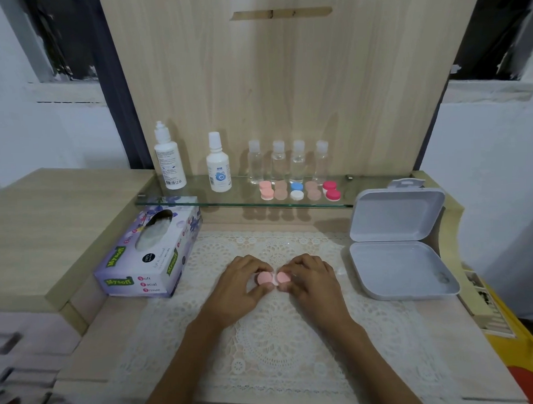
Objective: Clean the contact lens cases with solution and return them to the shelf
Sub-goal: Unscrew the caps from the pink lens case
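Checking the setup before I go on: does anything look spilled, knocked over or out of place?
Nothing stands out. The bottles stand upright on the glass shelf, five lens cases sit in a row before them, and no spill shows. The grey box lies open beside the mat.

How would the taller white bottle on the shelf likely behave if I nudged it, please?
The bottle is tall and narrow, so it would probably tip rather than slide. It stands near the left end of the smooth glass shelf, so it might skid off. It looks like plastic, so probably light.
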Tool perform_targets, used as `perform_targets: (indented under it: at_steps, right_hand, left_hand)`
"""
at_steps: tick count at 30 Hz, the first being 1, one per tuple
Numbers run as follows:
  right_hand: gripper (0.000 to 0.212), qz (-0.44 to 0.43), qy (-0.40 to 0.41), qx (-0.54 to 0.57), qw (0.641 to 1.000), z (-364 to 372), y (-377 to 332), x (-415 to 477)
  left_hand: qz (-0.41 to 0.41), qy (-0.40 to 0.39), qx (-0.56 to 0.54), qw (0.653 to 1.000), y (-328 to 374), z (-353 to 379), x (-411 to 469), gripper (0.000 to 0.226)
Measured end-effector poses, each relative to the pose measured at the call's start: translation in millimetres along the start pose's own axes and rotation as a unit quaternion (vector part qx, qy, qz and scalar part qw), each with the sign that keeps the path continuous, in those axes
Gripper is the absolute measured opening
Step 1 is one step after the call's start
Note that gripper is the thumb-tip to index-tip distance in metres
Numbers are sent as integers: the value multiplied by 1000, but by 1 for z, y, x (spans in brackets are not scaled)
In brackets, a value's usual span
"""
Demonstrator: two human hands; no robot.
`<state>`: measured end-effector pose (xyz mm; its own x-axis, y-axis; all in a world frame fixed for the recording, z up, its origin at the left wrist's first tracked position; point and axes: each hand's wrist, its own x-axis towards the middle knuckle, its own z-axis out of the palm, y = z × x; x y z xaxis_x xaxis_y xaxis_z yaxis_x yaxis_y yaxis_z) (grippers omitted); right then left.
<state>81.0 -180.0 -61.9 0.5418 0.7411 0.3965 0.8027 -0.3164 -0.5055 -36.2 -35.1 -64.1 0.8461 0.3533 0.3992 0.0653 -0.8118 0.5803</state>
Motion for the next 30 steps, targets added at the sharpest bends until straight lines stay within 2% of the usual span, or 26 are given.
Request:
perform_targets:
  at_steps: [6, 13, 16, 19, 23, 26, 30]
  right_hand:
    - [25, -2, 0, -2, 1000, 1, 1, 1]
    - [25, -9, 1, 8, 1000, 0, 2, 0]
    - [25, -9, -1, 8, 1000, 0, 2, 0]
    - [26, -11, -1, 8, 1000, 0, 2, 0]
    - [25, -11, -1, 10, 1000, -1, 2, 0]
    - [25, -13, 0, 7, 1000, -1, 1, 0]
    - [23, -11, -2, 6, 1000, -1, 2, -1]
  left_hand:
    - [-12, 26, 23, 999, 2, -1, 0, 42]
    - [-87, 73, 40, 993, 0, -1, -2, 35]
    - [-64, 72, 69, 993, -2, 2, 0, 25]
    - [-52, 66, 95, 992, -6, 5, 2, 25]
    - [-32, 78, 102, 991, -6, 5, 0, 33]
    - [15, 89, 109, 990, 0, 2, -2, 41]
    - [68, 79, 148, 983, 4, 1, -2, 30]
